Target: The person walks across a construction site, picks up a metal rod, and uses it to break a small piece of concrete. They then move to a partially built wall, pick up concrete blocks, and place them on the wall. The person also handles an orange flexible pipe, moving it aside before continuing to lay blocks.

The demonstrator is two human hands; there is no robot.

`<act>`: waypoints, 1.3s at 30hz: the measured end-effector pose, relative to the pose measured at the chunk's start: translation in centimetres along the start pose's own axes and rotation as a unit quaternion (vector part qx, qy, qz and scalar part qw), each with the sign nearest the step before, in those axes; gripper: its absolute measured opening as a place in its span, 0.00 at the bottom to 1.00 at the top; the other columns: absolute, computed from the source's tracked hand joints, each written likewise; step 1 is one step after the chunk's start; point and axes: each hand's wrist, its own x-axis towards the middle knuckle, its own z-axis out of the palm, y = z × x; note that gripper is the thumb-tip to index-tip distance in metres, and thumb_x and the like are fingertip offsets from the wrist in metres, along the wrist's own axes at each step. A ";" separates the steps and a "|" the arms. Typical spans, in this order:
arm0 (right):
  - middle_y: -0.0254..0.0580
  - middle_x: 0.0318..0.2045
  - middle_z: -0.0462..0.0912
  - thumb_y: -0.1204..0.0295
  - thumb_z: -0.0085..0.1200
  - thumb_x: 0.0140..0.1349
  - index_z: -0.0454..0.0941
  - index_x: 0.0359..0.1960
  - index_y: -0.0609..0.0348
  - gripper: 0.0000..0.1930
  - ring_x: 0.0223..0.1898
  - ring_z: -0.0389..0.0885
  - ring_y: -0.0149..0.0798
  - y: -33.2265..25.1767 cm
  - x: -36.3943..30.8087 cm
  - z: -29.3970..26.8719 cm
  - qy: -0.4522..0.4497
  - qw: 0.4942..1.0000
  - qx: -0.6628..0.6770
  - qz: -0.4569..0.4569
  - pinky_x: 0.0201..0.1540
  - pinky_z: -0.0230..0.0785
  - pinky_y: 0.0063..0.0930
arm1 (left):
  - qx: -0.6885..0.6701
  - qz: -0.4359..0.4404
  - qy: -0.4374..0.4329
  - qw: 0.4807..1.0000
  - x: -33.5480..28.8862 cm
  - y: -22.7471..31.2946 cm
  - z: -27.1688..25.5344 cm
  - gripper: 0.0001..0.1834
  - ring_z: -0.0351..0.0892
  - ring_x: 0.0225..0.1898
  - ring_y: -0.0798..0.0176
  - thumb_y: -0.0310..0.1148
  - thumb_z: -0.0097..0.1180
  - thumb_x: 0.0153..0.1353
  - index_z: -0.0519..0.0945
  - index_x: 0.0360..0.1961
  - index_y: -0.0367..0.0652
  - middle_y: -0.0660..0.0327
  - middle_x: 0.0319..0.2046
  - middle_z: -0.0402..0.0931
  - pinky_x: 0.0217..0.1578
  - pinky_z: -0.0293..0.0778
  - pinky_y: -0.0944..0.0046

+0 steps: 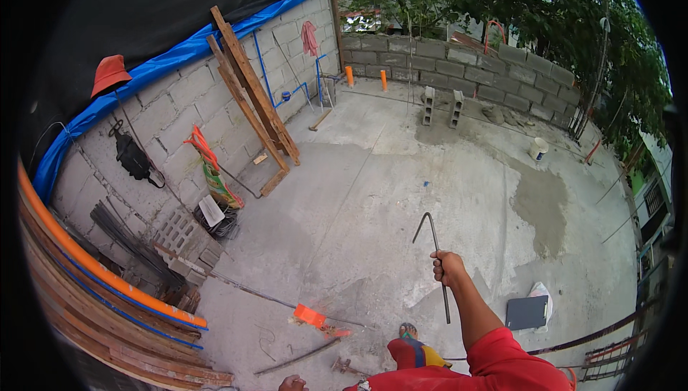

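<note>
My right hand (448, 268) is wrapped round a dark steel bar (433, 227) with a hooked upper end. The bar stands nearly upright in front of me, its straight lower end reaching below my fist. Only the top of my left hand (292, 384) shows at the bottom edge; its fingers are mostly cut off there. Nearest to it on the floor are a thin dark rod (299, 356) and a small rusty tool (348, 368) whose kind I cannot make out. An orange piece of sheet (309, 316) lies a little farther off.
Planks (254, 97) lean on the block wall at left. Hollow blocks (188, 240), a sack (218, 184) and stacked lumber (93, 319) with an orange pipe (107, 276) line that side. Two hollow blocks (456, 109) and a bucket (538, 149) stand farther off. A clipboard (527, 313) lies right.
</note>
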 end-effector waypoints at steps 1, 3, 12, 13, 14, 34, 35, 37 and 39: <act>0.27 0.20 0.66 0.68 0.42 0.74 0.73 0.40 0.53 0.08 0.18 0.60 0.28 -1.2 4.3 -3.0 0.044 0.999 0.015 0.023 0.18 0.53 0.25 | 0.073 0.071 0.012 0.995 0.5 2.9 2.3 0.22 0.85 0.40 0.55 0.43 0.52 0.73 0.81 0.54 0.33 0.46 0.45 0.85 0.42 0.81 0.57; 0.27 0.19 0.65 0.68 0.43 0.71 0.73 0.38 0.53 0.07 0.17 0.60 0.28 -2.6 10.9 -9.3 0.117 0.990 0.040 0.060 0.17 0.53 0.26 | 0.214 0.208 0.037 0.954 0.9 6.8 6.0 0.24 0.85 0.40 0.54 0.43 0.51 0.73 0.80 0.58 0.33 0.47 0.45 0.85 0.44 0.81 0.55; 0.32 0.16 0.62 0.69 0.43 0.66 0.72 0.35 0.54 0.06 0.15 0.60 0.32 -4.0 18.8 -29.5 0.267 0.943 0.142 0.142 0.17 0.54 0.29 | 0.450 0.328 -0.141 0.819 12.3 17.1 16.8 0.20 0.86 0.44 0.43 0.38 0.50 0.72 0.84 0.50 0.34 0.40 0.46 0.85 0.47 0.80 0.48; 0.32 0.16 0.62 0.69 0.43 0.66 0.72 0.35 0.54 0.06 0.15 0.60 0.32 -4.1 19.0 -30.2 0.250 0.946 0.154 0.139 0.17 0.53 0.29 | 0.441 0.305 -0.153 0.830 14.1 19.4 17.7 0.19 0.87 0.42 0.46 0.38 0.51 0.71 0.84 0.50 0.34 0.42 0.45 0.85 0.45 0.80 0.50; 0.31 0.16 0.62 0.69 0.43 0.67 0.72 0.35 0.54 0.06 0.15 0.60 0.31 -4.4 19.1 -30.8 0.242 0.946 0.168 0.135 0.17 0.53 0.29 | 0.413 0.257 -0.148 0.861 16.0 22.3 19.2 0.19 0.87 0.40 0.48 0.38 0.52 0.70 0.84 0.50 0.34 0.43 0.43 0.85 0.43 0.81 0.52; 0.32 0.21 0.66 0.69 0.42 0.73 0.73 0.48 0.57 0.10 0.16 0.61 0.30 -32.2 40.9 -17.4 0.212 0.963 -0.010 0.165 0.17 0.53 0.31 | 0.312 0.206 -0.242 0.895 54.3 72.6 48.0 0.20 0.86 0.40 0.54 0.39 0.59 0.65 0.84 0.50 0.32 0.49 0.42 0.86 0.45 0.80 0.58; 0.31 0.21 0.66 0.69 0.41 0.73 0.73 0.49 0.57 0.11 0.16 0.61 0.30 -33.5 42.5 -16.8 0.223 0.958 -0.014 0.179 0.18 0.53 0.31 | 0.306 0.208 -0.231 0.900 56.4 75.0 48.0 0.20 0.87 0.34 0.59 0.37 0.59 0.66 0.83 0.52 0.31 0.52 0.40 0.86 0.41 0.81 0.60; 0.32 0.21 0.65 0.68 0.41 0.73 0.73 0.50 0.58 0.12 0.16 0.60 0.31 -36.2 46.2 -15.7 0.212 0.961 -0.022 0.177 0.18 0.53 0.31 | 0.296 0.181 -0.223 0.911 59.9 80.6 49.6 0.21 0.87 0.38 0.55 0.39 0.59 0.65 0.83 0.52 0.32 0.49 0.42 0.86 0.44 0.80 0.58; 0.33 0.21 0.65 0.67 0.41 0.73 0.73 0.50 0.58 0.12 0.16 0.60 0.31 -39.5 50.8 -14.8 0.238 0.954 -0.019 0.183 0.18 0.53 0.32 | 0.271 0.164 -0.212 0.924 63.0 86.4 52.3 0.22 0.87 0.45 0.48 0.42 0.58 0.64 0.85 0.48 0.34 0.44 0.44 0.86 0.50 0.79 0.55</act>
